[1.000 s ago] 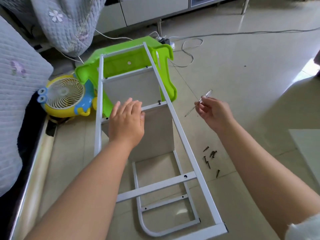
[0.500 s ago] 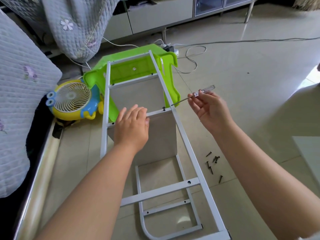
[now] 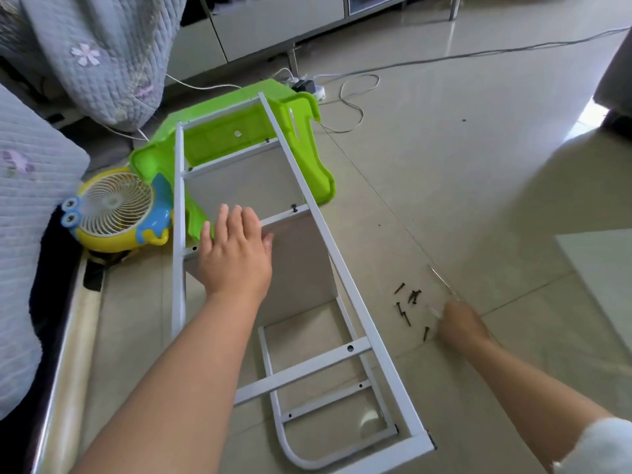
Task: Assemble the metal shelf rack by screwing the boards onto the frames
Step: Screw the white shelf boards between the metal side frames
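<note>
My right hand (image 3: 460, 323) grips the screwdriver (image 3: 443, 285); the screws (image 3: 407, 304) lie just left of it. My left hand (image 3: 236, 254) presses flat on the board (image 3: 301, 265).

Six loose screws (image 3: 408, 304), one fan (image 3: 114, 208), two hands (image 3: 236, 254).

Green plastic stool (image 3: 307, 138) lying on its side on shiny tile floor (image 3: 461, 186). Yellow and blue toy fan (image 3: 114, 208) with big eyes just beside stool, to its left. Gray quilted blanket (image 3: 102, 53) with flower patch hanging down at top left. White cable (image 3: 355, 97) looping across floor near power strip (image 3: 306, 86). Low white cabinet (image 3: 273, 25) along back wall.
</note>
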